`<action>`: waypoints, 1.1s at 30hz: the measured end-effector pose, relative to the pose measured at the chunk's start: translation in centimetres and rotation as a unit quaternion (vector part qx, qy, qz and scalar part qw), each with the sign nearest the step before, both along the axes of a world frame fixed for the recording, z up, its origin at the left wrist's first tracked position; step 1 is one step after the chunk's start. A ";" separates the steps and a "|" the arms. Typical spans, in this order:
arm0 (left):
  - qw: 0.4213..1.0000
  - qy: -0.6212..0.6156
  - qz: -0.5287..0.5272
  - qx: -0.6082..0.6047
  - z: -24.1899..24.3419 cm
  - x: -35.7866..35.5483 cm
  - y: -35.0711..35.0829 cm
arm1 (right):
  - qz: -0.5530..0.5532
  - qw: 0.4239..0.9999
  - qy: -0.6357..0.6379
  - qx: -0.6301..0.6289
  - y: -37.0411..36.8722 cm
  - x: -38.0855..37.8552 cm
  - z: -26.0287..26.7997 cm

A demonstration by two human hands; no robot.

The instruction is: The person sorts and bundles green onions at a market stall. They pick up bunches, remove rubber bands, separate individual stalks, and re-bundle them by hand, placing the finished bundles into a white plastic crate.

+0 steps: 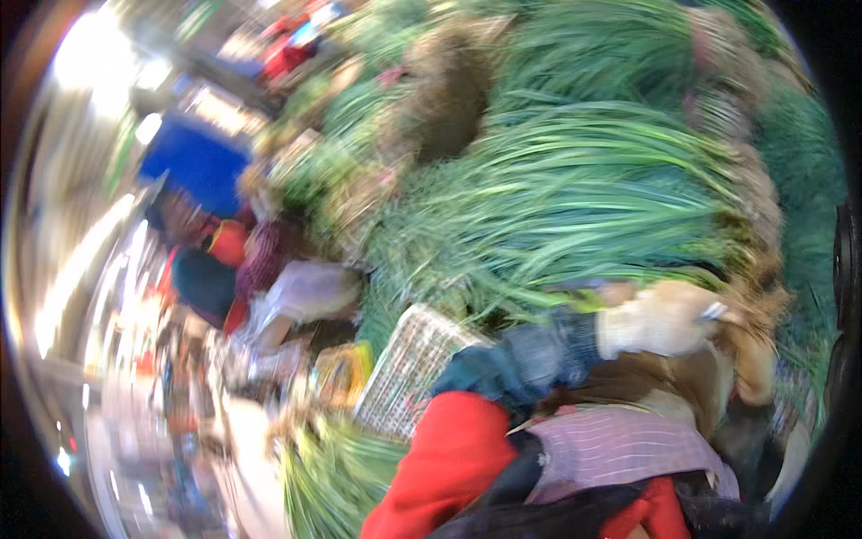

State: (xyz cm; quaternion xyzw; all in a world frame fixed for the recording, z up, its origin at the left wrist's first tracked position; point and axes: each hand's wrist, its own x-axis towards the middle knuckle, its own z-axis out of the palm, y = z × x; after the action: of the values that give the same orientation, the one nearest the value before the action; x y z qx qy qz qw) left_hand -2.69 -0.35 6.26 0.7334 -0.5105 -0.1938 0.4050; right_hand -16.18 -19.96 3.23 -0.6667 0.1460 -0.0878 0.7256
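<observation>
My left hand (660,320), in an off-white glove below a denim sleeve cover (539,354) and a red sleeve (458,438), lies against the root end of a large bunch of green onions (592,195). Blur hides whether its fingers are closed around the roots. Just below the fingertips is a tan, finger-like shape (751,364), perhaps my gloved right hand; its grip is not clear. Brown, hairy roots (761,290) hang by both. The long green leaves spread away to the left. A purple striped cloth (619,448) covers my front.
More onion bunches (599,54) are piled beyond. A white plastic crate (417,367) tilts left of my arm, near another bunch (337,465) and a yellow package (343,370). Farther left, a person (262,256) stands or sits near a blue panel (195,165). Bright lights glare at the left.
</observation>
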 end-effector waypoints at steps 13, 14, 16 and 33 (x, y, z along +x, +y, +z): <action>0.999 0.029 0.032 -0.024 0.8 -1.5 0.7 | 0.074 0.979 -0.122 -0.142 -1.7 0.5 -0.7; 0.997 0.033 0.038 -0.065 -0.4 -2.0 0.2 | 0.093 0.980 -0.150 -0.090 0.4 1.2 0.4; 0.996 0.063 -0.006 -0.057 -0.3 -2.1 0.4 | 0.121 0.983 -0.137 0.007 0.9 1.3 -0.1; 0.902 0.347 0.241 -0.087 7.4 -1.1 9.1 | -0.157 0.925 0.095 -0.332 -5.3 1.4 1.1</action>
State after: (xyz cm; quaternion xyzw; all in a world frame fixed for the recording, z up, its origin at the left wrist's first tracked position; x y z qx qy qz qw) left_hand -3.76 8.77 13.67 0.6825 -0.1599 -0.2872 0.6528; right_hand -14.78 -25.27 4.33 -0.8434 0.2794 -0.1807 0.4220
